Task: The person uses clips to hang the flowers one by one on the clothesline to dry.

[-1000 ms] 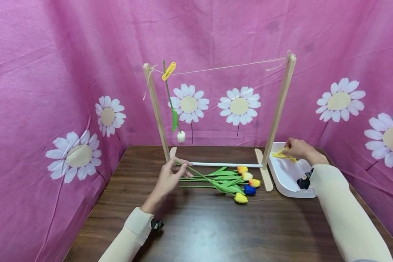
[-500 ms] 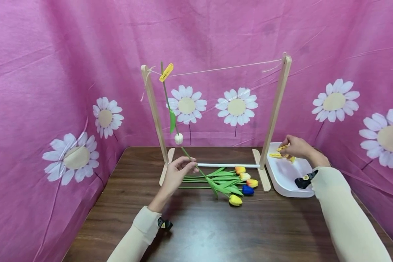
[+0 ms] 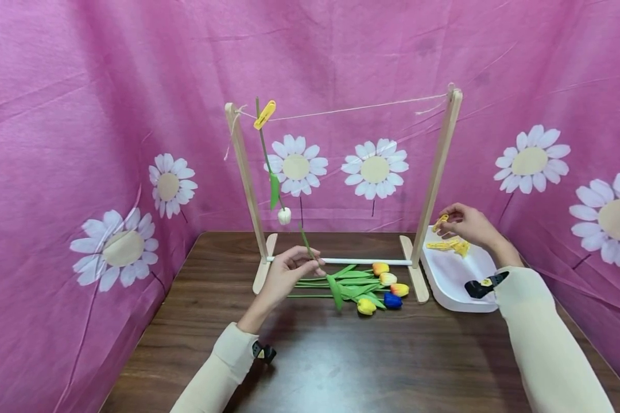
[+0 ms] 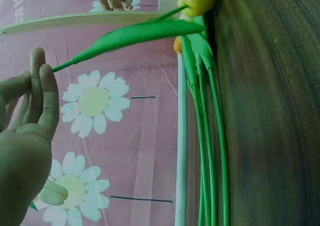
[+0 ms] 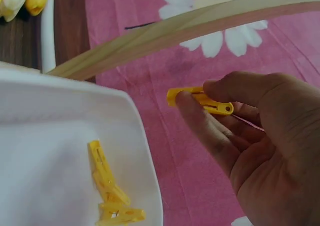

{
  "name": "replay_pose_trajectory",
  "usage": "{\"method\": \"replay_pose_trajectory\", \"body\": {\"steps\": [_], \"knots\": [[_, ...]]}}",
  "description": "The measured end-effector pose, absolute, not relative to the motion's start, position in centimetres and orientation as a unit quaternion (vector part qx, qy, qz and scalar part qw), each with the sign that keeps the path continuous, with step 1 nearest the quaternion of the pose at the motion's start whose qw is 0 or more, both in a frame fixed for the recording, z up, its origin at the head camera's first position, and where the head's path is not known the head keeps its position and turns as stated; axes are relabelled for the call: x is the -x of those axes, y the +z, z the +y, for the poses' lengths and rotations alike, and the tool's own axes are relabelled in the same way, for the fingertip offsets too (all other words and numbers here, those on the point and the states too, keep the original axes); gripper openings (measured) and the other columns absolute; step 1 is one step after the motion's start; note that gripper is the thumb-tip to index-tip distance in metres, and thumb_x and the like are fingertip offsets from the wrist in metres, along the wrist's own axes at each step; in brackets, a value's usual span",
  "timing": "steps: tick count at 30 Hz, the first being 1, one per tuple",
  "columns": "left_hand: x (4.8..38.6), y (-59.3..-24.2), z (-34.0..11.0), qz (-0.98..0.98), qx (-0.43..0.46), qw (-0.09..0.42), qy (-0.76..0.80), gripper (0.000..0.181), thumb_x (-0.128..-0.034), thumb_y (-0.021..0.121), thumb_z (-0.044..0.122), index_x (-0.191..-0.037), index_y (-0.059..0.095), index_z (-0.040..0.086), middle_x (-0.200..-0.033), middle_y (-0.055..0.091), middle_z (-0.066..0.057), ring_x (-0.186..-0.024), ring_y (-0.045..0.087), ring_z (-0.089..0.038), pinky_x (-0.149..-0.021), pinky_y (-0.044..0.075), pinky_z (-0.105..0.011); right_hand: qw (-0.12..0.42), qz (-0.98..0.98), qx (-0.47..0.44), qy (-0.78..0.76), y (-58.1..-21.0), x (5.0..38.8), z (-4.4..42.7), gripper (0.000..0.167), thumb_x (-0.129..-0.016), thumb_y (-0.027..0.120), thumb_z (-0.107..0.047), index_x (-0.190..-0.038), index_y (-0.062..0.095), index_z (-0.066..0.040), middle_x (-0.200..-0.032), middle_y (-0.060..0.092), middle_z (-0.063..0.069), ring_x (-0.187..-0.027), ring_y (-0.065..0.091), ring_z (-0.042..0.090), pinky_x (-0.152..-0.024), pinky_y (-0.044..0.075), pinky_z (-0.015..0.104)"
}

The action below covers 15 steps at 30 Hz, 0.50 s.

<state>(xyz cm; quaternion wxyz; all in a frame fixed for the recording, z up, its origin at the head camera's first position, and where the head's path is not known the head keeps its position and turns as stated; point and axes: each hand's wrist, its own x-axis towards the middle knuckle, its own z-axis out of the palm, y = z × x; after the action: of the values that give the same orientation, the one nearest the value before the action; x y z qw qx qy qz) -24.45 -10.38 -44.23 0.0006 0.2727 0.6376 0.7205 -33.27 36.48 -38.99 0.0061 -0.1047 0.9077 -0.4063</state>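
Note:
My left hand (image 3: 288, 275) pinches the stem of a yellow tulip (image 3: 366, 307), its stem end pointing up and its bloom low beside the other tulips (image 3: 359, 282) lying on the table. In the left wrist view that yellow bloom (image 4: 199, 3) is beyond a long green leaf. My right hand (image 3: 470, 225) holds a yellow clip (image 3: 441, 222) above the back of the white tray (image 3: 457, 304); the right wrist view shows the clip (image 5: 200, 99) between thumb and fingers. A white tulip (image 3: 284, 215) hangs bloom down from a string (image 3: 359, 106), held by another yellow clip (image 3: 264, 115).
Several yellow clips (image 3: 446, 245) lie in the tray, right of the wooden frame. The frame's left post (image 3: 248, 183) and right post (image 3: 439, 172) carry the string, with a white rod (image 3: 367, 261) low between them. A pink cloth with printed daisies hangs behind.
My left hand has moved right, raising the stem end of the yellow tulip to a steeper tilt. My right hand has lifted one clip up from the others in the tray.

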Motion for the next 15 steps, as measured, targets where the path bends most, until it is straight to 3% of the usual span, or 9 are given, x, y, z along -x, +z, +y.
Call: {"method": "replay_pose_trajectory", "body": {"steps": [4,7,10,12,15], "knots": [[24.4,-43.9,-10.2,0.647,-0.272,0.008,0.712,0.022,-0.1046,0.067,0.007,-0.12,0.067,-0.009,-0.113,0.076,-0.028,-0.089,0.079,-0.013,-0.093,0.064,-0.05,-0.013,0.879,0.112,-0.463,-38.6,33.0,36.3,0.043,-0.105,0.061,-0.001,-0.143,0.047,0.016,-0.109,0.075,0.03,-0.081,0.076,0.005,-0.075,0.066,0.028],[24.5,-43.5,-10.1,0.659,-0.283,0.0,0.697,0.02,-0.1075,0.063,0.009,-0.121,0.067,-0.004,-0.115,0.075,-0.029,-0.091,0.08,-0.015,-0.091,0.065,-0.05,-0.028,0.859,0.113,-0.499,-38.0,32.9,36.2,0.044,-0.105,0.06,0.0,-0.143,0.044,0.015,-0.105,0.078,0.005,-0.084,0.075,0.002,-0.076,0.066,0.026],[24.6,-43.1,-10.0,0.673,-0.285,-0.006,0.683,0.021,-0.1081,0.062,0.01,-0.124,0.067,-0.003,-0.115,0.073,-0.035,-0.089,0.08,-0.014,-0.09,0.066,-0.043,-0.044,0.845,0.109,-0.522,-37.2,32.5,35.9,0.034,-0.105,0.06,0.0,-0.137,0.05,0.004,-0.102,0.072,-0.019,-0.084,0.075,0.0,-0.077,0.065,0.022],[24.5,-42.7,-9.9,0.678,-0.28,-0.006,0.679,0.023,-0.1065,0.064,0.009,-0.125,0.067,-0.006,-0.114,0.071,-0.038,-0.086,0.079,-0.012,-0.089,0.066,-0.039,-0.053,0.831,0.114,-0.542,-36.5,32.1,35.7,0.027,-0.106,0.061,-0.002,-0.132,0.054,-0.007,-0.102,0.071,-0.024,-0.084,0.076,0.0,-0.077,0.064,0.021],[24.4,-42.0,-9.7,0.69,-0.268,-0.013,0.673,0.023,-0.1044,0.068,0.007,-0.122,0.069,-0.007,-0.112,0.073,-0.035,-0.085,0.078,-0.01,-0.087,0.066,-0.034,-0.057,0.788,0.138,-0.597,-35.5,31.5,35.3,0.025,-0.107,0.061,-0.002,-0.126,0.056,-0.018,-0.104,0.074,-0.018,-0.085,0.078,0.005,-0.077,0.064,0.021]]}}
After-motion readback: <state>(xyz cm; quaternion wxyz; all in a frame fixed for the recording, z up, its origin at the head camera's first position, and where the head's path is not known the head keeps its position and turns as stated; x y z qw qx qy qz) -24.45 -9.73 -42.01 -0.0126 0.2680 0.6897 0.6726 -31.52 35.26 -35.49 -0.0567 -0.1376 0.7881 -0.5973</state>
